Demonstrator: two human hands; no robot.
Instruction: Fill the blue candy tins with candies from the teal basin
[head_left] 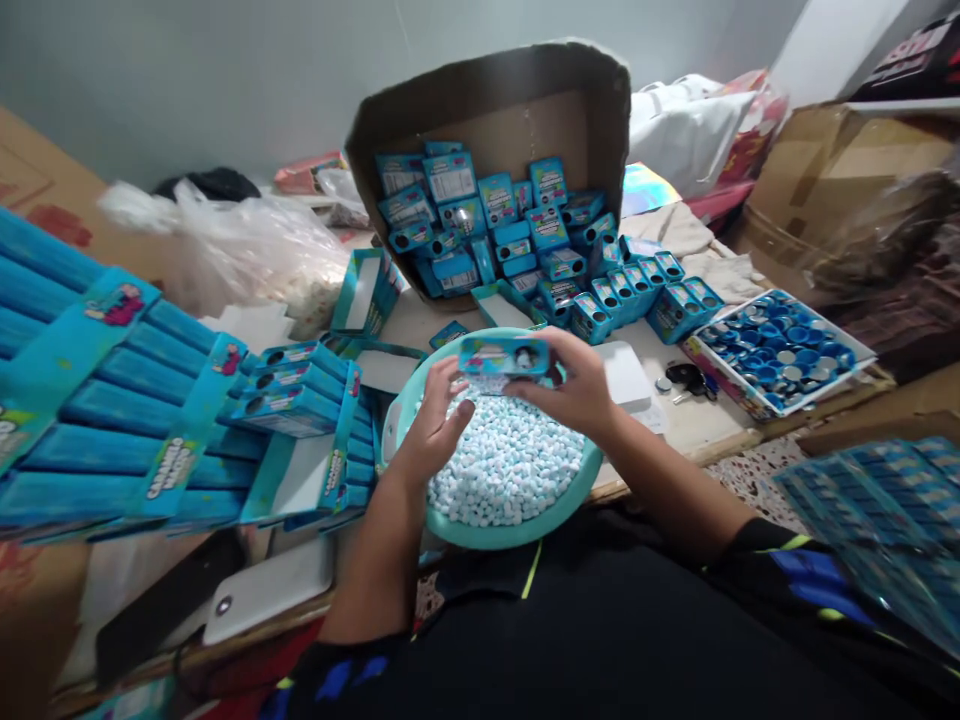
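Observation:
Over a turquoise basin (592, 485) full of small white and pale blue candies (510, 460), my right hand (574, 385) grips a small blue printed candy box (491, 357) by its right end. The box lies sideways, level across the basin. My left hand (435, 425) is at the box's left end, with its fingers bent and its thumb apart; whether the fingertips touch the box is unclear. Behind the basin, more small blue candy boxes (547, 230) are heaped in and before a large tipped cardboard carton (491, 75).
At the right, a shallow tray (780, 410) holds blue and silver caps (780, 345), with keys (690, 380) beside it. Blue display cartons (112, 390) are stacked at the left. A white device (270, 590) lies at lower left, and a clear plastic bag (255, 250) behind.

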